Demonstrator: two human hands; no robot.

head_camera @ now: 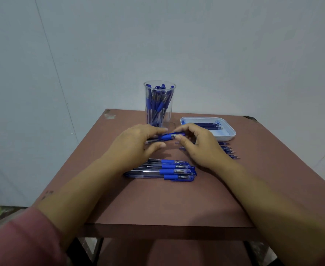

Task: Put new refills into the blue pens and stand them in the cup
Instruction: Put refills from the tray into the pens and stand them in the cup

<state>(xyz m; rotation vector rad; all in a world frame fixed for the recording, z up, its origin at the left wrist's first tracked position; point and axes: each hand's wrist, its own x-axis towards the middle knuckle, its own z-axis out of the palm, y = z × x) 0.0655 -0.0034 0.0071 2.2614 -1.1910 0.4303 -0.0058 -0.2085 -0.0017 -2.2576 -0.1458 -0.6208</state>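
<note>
I hold one blue pen (167,136) level above the table, between both hands. My left hand (136,144) grips its clear barrel, and my right hand (196,144) pinches the blue grip end with thumb and forefinger. Behind them stands a clear plastic cup (159,104) with several blue pens upright inside. Several more blue pens (167,169) lie side by side in a row on the table, just in front of my hands. A row of loose refills (229,150) lies on the table, partly hidden behind my right hand.
A white tray (227,134) at the back right holds several dark refills. The brown table (167,204) is small, with its front edge near my body and a pale wall right behind it. A pink sleeve covers my left forearm.
</note>
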